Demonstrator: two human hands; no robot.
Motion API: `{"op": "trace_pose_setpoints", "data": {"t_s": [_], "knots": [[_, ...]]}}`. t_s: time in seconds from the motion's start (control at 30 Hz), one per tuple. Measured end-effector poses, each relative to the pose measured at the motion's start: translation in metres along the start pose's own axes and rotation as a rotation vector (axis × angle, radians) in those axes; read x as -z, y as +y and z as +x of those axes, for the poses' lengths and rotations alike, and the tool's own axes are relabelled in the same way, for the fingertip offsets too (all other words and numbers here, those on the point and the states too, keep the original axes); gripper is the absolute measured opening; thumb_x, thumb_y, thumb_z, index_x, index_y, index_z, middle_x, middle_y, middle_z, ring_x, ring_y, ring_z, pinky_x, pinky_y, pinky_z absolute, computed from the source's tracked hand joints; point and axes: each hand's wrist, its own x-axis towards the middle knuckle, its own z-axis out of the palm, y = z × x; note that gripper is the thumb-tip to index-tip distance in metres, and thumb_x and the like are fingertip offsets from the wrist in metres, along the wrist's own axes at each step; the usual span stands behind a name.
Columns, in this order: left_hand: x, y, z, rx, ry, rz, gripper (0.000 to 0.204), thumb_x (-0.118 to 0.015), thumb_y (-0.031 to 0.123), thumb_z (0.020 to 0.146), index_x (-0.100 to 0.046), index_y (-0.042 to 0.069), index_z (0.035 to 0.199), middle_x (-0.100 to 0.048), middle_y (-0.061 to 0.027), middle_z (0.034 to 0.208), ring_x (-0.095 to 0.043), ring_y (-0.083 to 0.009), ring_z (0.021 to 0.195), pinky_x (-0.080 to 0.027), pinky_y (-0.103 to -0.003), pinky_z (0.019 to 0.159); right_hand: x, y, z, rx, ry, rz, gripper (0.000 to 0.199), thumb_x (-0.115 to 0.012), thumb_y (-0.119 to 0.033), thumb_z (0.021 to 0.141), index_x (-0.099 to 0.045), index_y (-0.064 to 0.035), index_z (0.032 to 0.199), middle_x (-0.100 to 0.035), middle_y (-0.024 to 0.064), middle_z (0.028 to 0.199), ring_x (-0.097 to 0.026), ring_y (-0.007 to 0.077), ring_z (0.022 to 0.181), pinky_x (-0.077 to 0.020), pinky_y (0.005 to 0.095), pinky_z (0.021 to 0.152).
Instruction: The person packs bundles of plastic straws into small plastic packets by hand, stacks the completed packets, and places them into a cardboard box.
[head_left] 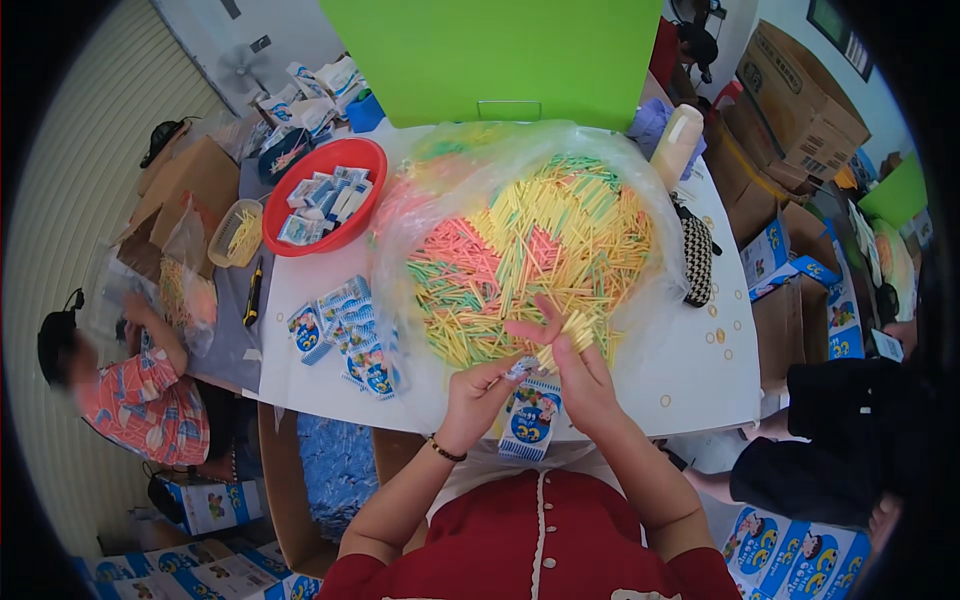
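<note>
Sticks (577,332) we're gripping bunched in our right hand (587,388), likely to avoid scattering, near the loose pile (535,255); our left hand (475,402) is pinching a blue-white wrapper (519,369).

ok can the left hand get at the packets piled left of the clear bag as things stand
Probably yes: the left hand is near the packets, with only the clear bag's loose edge seemingly between. It seems to pinch a small blue-and-white wrapper, so it might need freeing first.
</note>
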Motion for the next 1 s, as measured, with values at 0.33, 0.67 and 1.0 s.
{"op": "trace_pose_setpoints", "data": {"t_s": [0.33, 0.67, 1.0], "knots": [[0.001, -0.014, -0.002, 0.047, -0.046, -0.136, 0.022, -0.062, 0.007, 0.091, -0.066, -0.001, 0.112, -0.068, -0.0011, 0.091, -0.058, -0.0053, 0.083, -0.049, -0.021, 0.076, 0.016, 0.009, 0.0, 0.068, -0.191, -0.622, 0.014, -0.042, -0.02, 0.097, -0.053, -0.0105, 0.099, -0.059, 0.0044, 0.128, -0.029, 0.0305, 0.137, -0.0129, 0.0488, 0.112], [-0.01, 0.007, 0.021, 0.009, -0.171, -0.289, 0.027, -0.051, 0.007, 0.097, -0.057, 0.0, 0.123, -0.063, -0.0031, 0.112, -0.057, -0.0086, 0.103, -0.045, -0.024, 0.09, 0.039, -0.015, 0.027, 0.162, -0.344, -0.876, 0.04, -0.055, -0.03, 0.091, -0.052, -0.0081, 0.124, -0.053, 0.0123, 0.128, -0.034, 0.0366, 0.132, -0.0166, 0.0513, 0.11], [0.003, -0.003, 0.046, -0.069, -0.123, -0.332, 0.031, -0.048, 0.004, 0.098, -0.053, 0.0, 0.128, -0.061, -0.0025, 0.114, -0.055, -0.009, 0.103, -0.047, -0.025, 0.089, 0.035, -0.045, 0.046, 0.114, -0.334, -1.051, 0.04, -0.065, -0.02, 0.085, -0.056, -0.007, 0.121, -0.059, 0.0145, 0.112, -0.056, 0.0316, 0.105, -0.0439, 0.0381, 0.089]]}}
